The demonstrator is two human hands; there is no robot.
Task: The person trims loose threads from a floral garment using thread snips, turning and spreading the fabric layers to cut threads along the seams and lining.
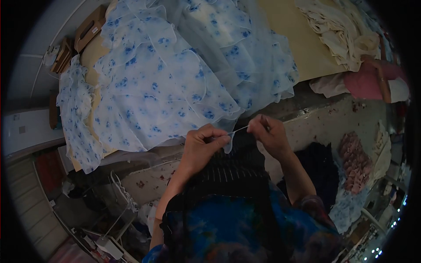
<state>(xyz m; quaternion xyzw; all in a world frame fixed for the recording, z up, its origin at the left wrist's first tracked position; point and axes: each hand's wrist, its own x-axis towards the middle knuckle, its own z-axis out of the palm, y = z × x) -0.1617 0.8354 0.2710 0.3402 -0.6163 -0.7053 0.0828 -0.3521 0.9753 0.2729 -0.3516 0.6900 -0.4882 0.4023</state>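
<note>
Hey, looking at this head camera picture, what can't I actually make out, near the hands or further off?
All in the head view:
Right end of the pale strand: hidden inside the right hand.
Cloth edge where the left hand pinches it: covered by that hand's grip.
Far end of the floral fabric: cut off by the top edge.
Lettering on the box label: too small and dim.

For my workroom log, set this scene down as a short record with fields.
Left hand: fingers closed on a pale sheer cloth edge
Right hand: fingers pinching a thin white strand, straight between both hands
Spread out: sheer white ruffled fabric with blue flowers, over a yellowish table
Also on table: crumpled cream cloth
Nearby: person in pink
</note>
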